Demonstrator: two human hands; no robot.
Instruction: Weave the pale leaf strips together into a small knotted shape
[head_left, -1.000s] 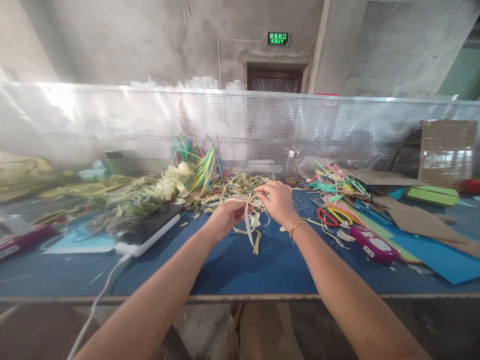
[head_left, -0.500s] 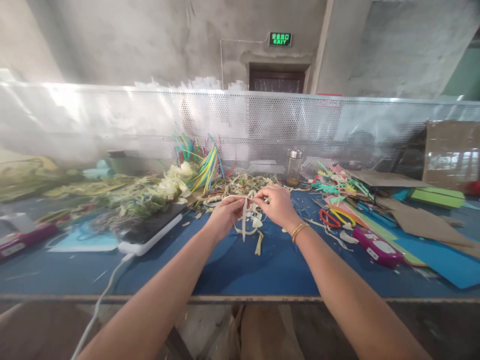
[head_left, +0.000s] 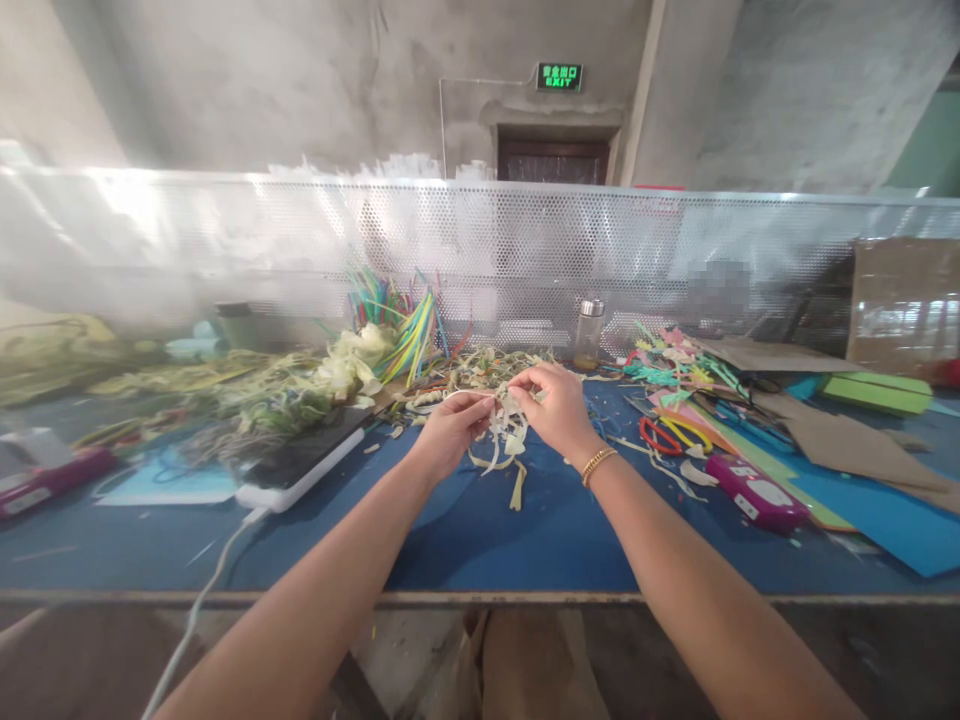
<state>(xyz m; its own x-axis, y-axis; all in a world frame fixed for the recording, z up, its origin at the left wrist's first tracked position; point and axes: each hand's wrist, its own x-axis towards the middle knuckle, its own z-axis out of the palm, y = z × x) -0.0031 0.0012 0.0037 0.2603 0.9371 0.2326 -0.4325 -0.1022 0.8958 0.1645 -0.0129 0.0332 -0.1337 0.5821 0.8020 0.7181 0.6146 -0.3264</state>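
Observation:
Above the blue table (head_left: 517,560), my left hand (head_left: 452,430) is closed in a pinch on a thin pale strip (head_left: 493,452), whose loose end hangs down in a curve. Close beside it, my right hand (head_left: 556,408), with a gold bracelet at the wrist, has thumb and forefinger bent together at the same strip. Its fingertips partly hide the spot where they meet it. Beneath the hands lie cream scraps and a yellowish curled strip (head_left: 517,485). A heap of dry pale strips (head_left: 499,368) lies just beyond my fingers.
To the left are greenish strips (head_left: 277,395), a black-and-white device (head_left: 300,465) with a white cable, and coloured stems (head_left: 420,335). A bottle (head_left: 589,335) stands behind. On the right lie red-and-yellow-handled scissors (head_left: 660,437), a purple device (head_left: 757,493), coloured paper (head_left: 877,510) and cardboard (head_left: 847,440).
The strip's hanging end was nearly straight and now curves to the left. My right fingertips have shifted slightly up; my left hand has barely moved.

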